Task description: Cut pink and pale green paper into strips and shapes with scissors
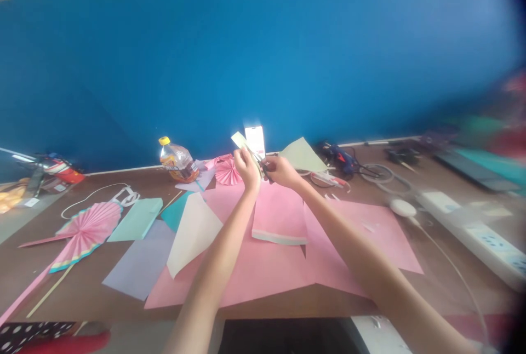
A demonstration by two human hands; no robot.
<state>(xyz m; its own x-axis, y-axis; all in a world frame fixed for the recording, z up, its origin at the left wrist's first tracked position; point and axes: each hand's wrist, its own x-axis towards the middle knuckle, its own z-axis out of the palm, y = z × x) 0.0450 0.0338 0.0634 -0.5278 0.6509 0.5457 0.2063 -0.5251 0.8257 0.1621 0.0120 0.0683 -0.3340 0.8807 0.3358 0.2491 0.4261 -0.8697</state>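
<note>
Far L, pink pleated fan (88,222) on table, one trailing strip cut off at frame edge. Mid, L hand (247,170) pinches pale green paper strip (238,138), long axis slanting up-left to down-right, free end up-left past the fingers, in front of smartphone (255,137). Just R, R hand (283,172) grips scissors (265,170), blades pointing up-left, roughly along strip; L hand nearer strip's free end. Blade/paper contact: can't tell, fingers + blur hide it. Far R, power strip (472,239) w/ stuff beyond too blurry to ID.
</note>
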